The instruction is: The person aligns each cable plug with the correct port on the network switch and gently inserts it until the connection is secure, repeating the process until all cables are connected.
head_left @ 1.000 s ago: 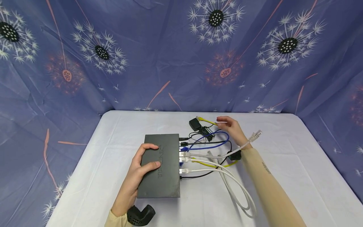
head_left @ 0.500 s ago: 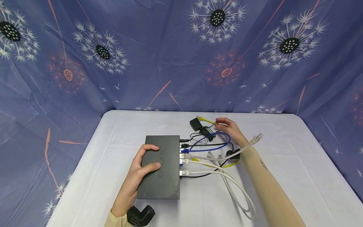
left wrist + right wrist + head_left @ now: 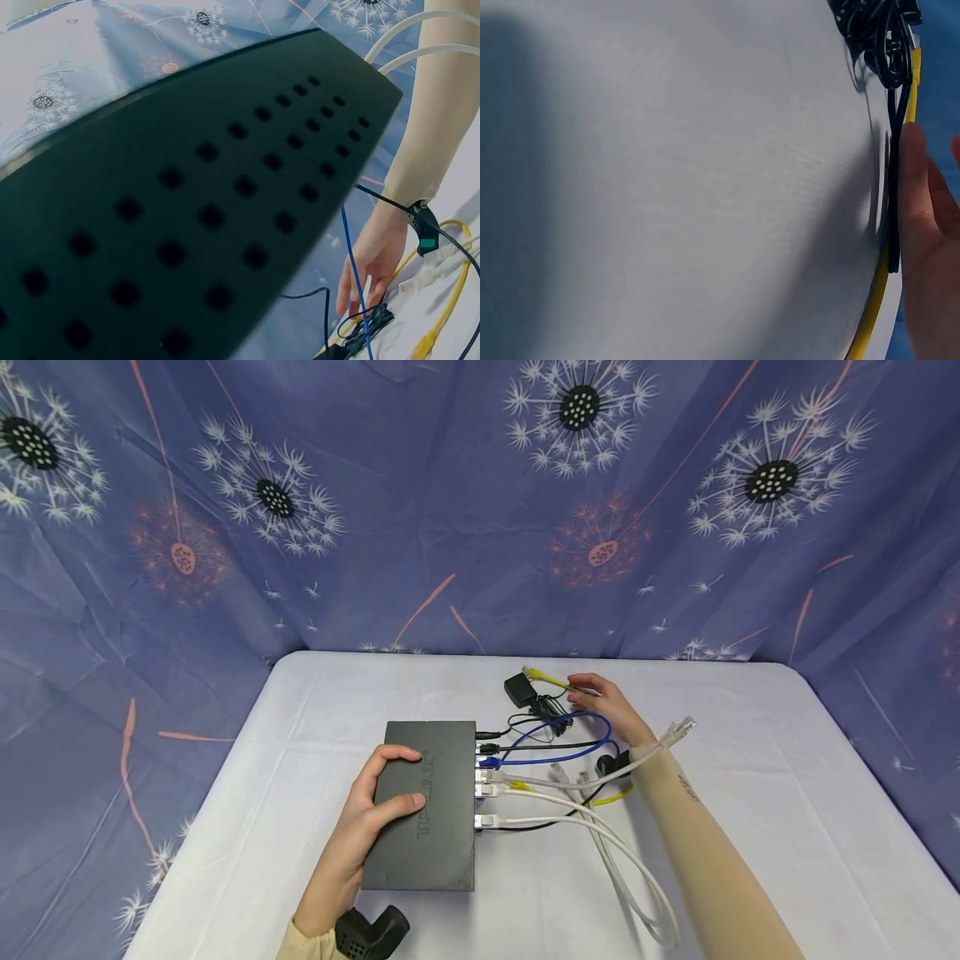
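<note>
My left hand point(image 3: 360, 818) grips the left side of a dark grey network switch point(image 3: 450, 852), thumb and one finger on its top. In the left wrist view the vented side of the switch point(image 3: 232, 202) fills much of the picture. White, blue and black cables are plugged along its right side. My right hand point(image 3: 611, 710) is at a yellow network cable point(image 3: 551, 680), fingers loosely extended. In the right wrist view its thumb point(image 3: 913, 172) lies against a black cord point(image 3: 894, 217) and the yellow cable point(image 3: 870, 319).
A black power adapter point(image 3: 519, 691) with its coiled cord point(image 3: 551, 717) lies near the far edge. Blue cable point(image 3: 558, 762) loops beside it. White cables point(image 3: 660, 893) curve toward the front, and one loose white plug point(image 3: 681, 729) sticks up over the right forearm.
My right hand has shifted slightly left along the yellow cable, toward the adapter. The switch, still in my left hand, sits slightly lower in the head view.
</note>
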`<state>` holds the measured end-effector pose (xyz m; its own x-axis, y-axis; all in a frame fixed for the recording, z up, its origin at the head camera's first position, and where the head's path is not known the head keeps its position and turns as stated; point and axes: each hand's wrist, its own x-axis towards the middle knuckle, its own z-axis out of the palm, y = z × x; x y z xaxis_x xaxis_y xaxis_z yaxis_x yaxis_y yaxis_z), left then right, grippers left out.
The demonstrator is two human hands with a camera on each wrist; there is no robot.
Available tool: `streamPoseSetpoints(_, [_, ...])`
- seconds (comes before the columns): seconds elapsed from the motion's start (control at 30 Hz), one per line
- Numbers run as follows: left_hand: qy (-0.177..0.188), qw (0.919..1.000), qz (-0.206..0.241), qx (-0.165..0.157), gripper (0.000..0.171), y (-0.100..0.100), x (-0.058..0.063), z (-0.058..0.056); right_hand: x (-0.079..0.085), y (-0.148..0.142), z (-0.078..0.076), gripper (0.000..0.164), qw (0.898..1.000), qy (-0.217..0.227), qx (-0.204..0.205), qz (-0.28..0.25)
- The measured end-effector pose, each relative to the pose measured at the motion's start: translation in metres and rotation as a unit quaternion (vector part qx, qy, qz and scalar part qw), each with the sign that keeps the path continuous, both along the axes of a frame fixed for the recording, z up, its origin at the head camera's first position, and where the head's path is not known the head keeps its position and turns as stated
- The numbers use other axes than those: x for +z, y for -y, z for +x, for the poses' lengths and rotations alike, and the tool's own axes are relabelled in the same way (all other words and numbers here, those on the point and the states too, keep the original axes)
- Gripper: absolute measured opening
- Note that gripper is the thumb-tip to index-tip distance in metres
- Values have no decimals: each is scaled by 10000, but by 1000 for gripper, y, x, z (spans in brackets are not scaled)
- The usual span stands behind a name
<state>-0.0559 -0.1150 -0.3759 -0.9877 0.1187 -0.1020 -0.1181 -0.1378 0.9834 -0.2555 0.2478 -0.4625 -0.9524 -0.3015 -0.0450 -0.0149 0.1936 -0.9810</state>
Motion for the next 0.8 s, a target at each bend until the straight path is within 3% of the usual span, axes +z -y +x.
streamPoseSetpoints(0.43, [41,10000,-48,8,45,0,-1,0,-1,6,-5,48,9996,-58,264,42])
streamPoseSetpoints(0.63, [-118,9994,-314,52,45,1,-2,-2,-2,7,-7,45,9998,178,-34,46])
streamPoseSetpoints(0.8, [-147,9996,-231,68,45,1,-3,-2,-1,9,-6,44,9983,262,-523,30])
